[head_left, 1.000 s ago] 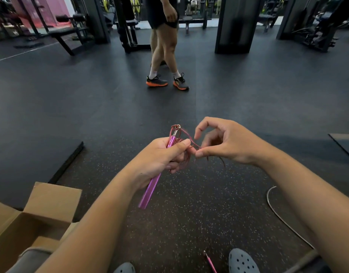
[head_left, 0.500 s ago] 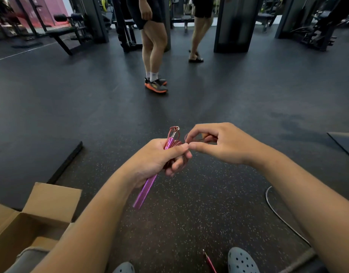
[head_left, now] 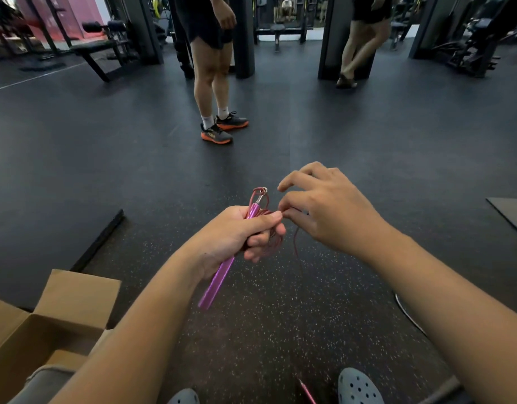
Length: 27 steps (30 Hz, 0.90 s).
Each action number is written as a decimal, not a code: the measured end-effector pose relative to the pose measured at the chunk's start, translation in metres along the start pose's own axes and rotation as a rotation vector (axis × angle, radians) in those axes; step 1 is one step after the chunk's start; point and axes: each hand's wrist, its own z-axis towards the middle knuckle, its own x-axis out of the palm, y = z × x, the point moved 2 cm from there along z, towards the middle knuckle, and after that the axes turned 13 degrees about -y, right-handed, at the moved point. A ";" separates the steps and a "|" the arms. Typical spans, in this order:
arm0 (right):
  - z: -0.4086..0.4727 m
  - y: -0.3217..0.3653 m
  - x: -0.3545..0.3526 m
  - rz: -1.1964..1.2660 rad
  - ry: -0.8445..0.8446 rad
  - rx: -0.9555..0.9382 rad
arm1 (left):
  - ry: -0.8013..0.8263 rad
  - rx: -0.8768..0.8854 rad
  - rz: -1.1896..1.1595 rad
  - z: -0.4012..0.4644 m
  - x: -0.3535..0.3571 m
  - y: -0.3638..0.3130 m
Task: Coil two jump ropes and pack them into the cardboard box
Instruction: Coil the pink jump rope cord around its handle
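Pink jump rope gathered in our left hand, cardboard box waiting open at the lower left of the frame.

Our left hand (head_left: 236,234) is clenched around the purple handle (head_left: 219,279) and the loops of pink cord (head_left: 273,228) bunched against it, at the middle of the frame; the handle slants down and to the left, its metal tip (head_left: 261,193) pointing up. Our right hand (head_left: 324,211), just to the right, pinches a strand of the cord between thumb and curled fingers, and a loose length (head_left: 296,246) hangs below it. The cardboard box (head_left: 26,336) sits with flaps up on the speckled floor (head_left: 280,322). Another pink handle tip (head_left: 306,392) shows at the bottom edge beside a grey clog (head_left: 357,387). Two people's legs stand near the top of the frame.
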 end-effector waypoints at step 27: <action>-0.006 0.044 0.002 1.030 0.463 0.821 | -0.514 0.268 -0.934 0.008 0.008 -0.023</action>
